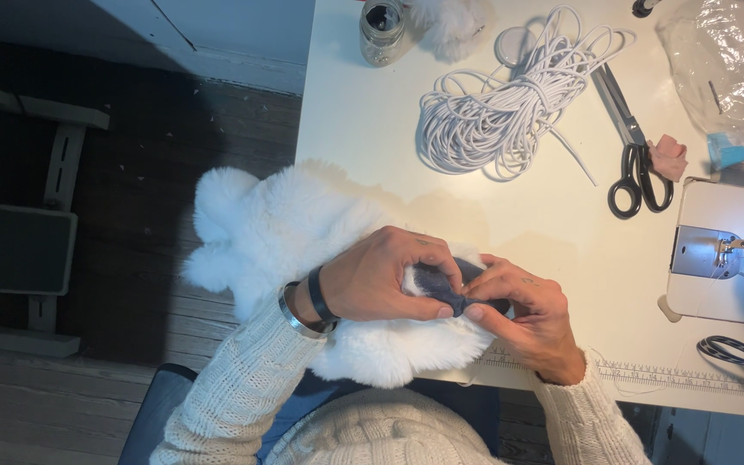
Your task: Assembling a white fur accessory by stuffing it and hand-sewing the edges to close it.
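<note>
Both hands are in close at the table's (372, 129) near edge: left hand (381, 280) and right hand (523, 310) are pinched together on one small dark patch (445, 284), which sits on the single white fur piece (286, 232). Soft, light, floppy stuff, I'd say, best gripped at the patch's edge, though fingers hide most of it. Beyond: one cord bundle (501, 103), one pair of scissors (635, 164), one jar (382, 33), one sewing machine (725, 250).

Clear crinkled plastic bag (721, 65), table's far-right corner
</note>
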